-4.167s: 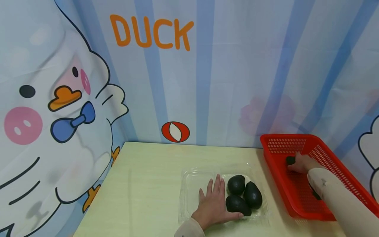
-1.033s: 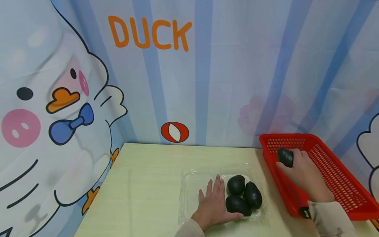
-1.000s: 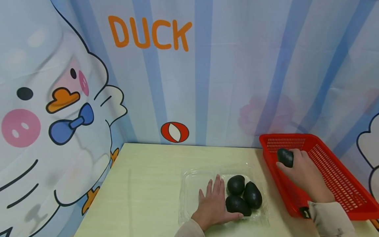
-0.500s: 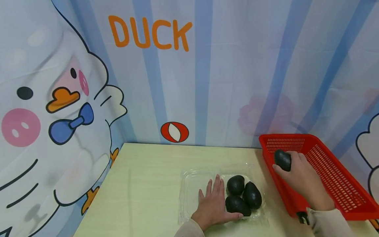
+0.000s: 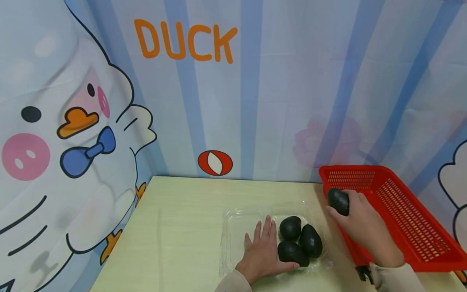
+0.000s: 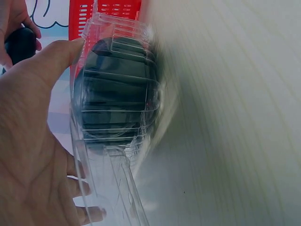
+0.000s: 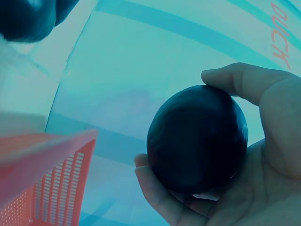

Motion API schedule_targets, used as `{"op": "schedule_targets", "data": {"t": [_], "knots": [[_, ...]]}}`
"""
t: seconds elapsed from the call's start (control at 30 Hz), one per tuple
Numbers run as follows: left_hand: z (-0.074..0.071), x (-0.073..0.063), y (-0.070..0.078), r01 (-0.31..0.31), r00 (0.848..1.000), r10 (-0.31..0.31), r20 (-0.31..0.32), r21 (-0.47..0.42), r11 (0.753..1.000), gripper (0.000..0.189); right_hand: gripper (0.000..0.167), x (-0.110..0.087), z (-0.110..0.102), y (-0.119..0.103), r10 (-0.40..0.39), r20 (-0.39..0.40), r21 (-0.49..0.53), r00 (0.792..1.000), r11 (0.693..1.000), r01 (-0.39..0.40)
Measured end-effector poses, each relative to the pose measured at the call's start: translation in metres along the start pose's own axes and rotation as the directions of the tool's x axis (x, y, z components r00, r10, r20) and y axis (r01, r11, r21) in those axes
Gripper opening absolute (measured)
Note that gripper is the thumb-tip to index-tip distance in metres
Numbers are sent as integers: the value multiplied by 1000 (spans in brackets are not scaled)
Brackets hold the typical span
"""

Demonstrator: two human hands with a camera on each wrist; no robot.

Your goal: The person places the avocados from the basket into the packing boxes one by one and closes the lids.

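Note:
My right hand (image 5: 365,225) grips a dark green avocado (image 5: 338,201) above the left rim of the red basket (image 5: 399,259). In the right wrist view, thumb and fingers curl round that avocado (image 7: 197,140) on both sides. My left hand (image 5: 260,253) lies spread over a clear plastic clamshell box (image 5: 233,227), fingers straight. Three avocados sit together in the box's right half: a rear one (image 5: 290,228), a right one (image 5: 311,241) and a front one (image 5: 292,253) beside the left thumb. The left wrist view shows the thumb on the rim of the clear box (image 6: 113,169).
The red basket stands at the right end of the pale wooden table (image 5: 175,235), just right of the box. A printed curtain (image 5: 277,101) hangs behind the table, and a duck-printed cloth (image 5: 84,211) borders its left side.
My right hand has lifted the avocado from inside the basket and carried it left to the basket's rim. The left hand and the three boxed avocados stay in place.

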State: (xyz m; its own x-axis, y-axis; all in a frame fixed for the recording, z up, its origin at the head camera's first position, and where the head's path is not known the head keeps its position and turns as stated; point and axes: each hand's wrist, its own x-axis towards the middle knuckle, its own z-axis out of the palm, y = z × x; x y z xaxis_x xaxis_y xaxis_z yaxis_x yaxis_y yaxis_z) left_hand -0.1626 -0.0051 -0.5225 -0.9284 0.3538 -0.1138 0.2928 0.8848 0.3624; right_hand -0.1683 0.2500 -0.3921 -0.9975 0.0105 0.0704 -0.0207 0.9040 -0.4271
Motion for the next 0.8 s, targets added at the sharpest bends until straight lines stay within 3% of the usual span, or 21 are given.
{"op": "schedule_targets", "data": {"t": [0.53, 0.8], "knots": [[-2, -1, 2, 12, 1000, -12, 13, 16, 1000, 128, 81, -1, 17, -32, -53, 74, 66, 996, 997, 48], [0, 0, 0, 16, 1000, -16, 18, 23, 1000, 129, 79, 4, 31, -46, -73, 95, 26, 993, 997, 70]]}}
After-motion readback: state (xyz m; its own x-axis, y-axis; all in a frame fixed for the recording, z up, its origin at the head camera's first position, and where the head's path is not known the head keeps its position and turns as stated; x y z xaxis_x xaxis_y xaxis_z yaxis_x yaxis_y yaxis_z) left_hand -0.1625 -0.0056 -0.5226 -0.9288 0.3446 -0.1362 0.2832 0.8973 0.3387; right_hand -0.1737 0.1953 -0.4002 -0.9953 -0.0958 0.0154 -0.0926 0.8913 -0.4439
